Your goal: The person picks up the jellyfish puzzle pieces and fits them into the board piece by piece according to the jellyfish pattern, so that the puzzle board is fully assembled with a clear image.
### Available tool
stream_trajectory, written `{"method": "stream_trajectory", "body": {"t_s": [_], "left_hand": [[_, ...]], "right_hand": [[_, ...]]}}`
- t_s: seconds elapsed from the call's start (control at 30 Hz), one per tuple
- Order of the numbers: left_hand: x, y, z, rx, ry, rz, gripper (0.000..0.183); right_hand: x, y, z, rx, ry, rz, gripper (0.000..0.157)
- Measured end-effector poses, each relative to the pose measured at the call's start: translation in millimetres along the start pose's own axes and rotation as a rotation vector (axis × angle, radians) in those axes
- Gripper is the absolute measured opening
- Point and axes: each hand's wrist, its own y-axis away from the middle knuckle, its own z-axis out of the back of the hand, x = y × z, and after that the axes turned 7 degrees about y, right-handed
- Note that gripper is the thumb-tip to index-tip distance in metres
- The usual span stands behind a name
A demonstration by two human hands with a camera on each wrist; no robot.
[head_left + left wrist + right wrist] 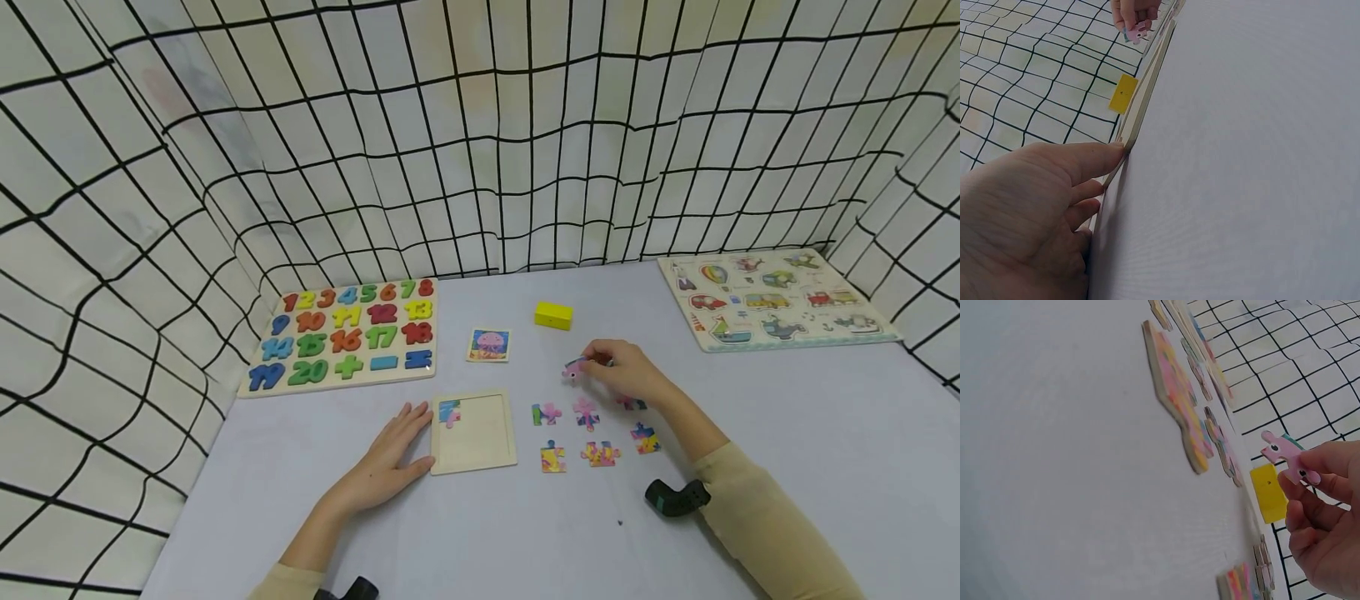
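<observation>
The pink jigsaw piece (1286,452) you hold carries two dark eyes ringed in white, rounded knobs on its outline and a teal strip along one edge. It is raised above the white tablecloth (585,533), on the far side of the loose jigsaw pieces (601,454) and nearer to you than the yellow block (553,315). Your right hand (626,371) grasps it in a pinch between thumb and fingers, with the remaining fingers curled in below; your right forearm reaches in from the lower right, its beige sleeve (772,517) ending short of the wrist. The loose pieces mix pink, yellow and blue, and one of them is partly covered by your right hand and wrist. Your left hand (388,458) is relaxed and grips nothing: its fingers lie nearly straight, pointing away from you, and the fingertips and thumb touch the left edge of the wooden puzzle tray (480,446), the thumb close to the near corner. Inside that tray, a blue and pink corner piece (450,412) sits at the far left, touching the frame or just beside it
</observation>
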Motion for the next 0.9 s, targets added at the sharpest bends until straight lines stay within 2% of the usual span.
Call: {"method": "stream_trajectory", "body": {"t_s": [0.27,0.4,0.63,0.9], "left_hand": [[-0.7,0.4,-0.5,0.001,0.000,0.012,0.067],[-2.2,-0.1,0.1,-0.002,-0.009,0.015,0.068],[-4.9,-1.0,1.7,-0.014,-0.016,0.005,0.067],[-4.0,0.3,0.0,-0.010,-0.010,0.007,0.067]], "right_hand": [[9,1,-1.4,0.033,-0.114,0.011,0.014],[13,0,-0.1,0.042,-0.180,-0.014,0.019],[18,-1,4.6,0.035,-0.230,-0.093,0.021],[23,0,0.9,0.056,-0.377,-0.129,0.025]]}}
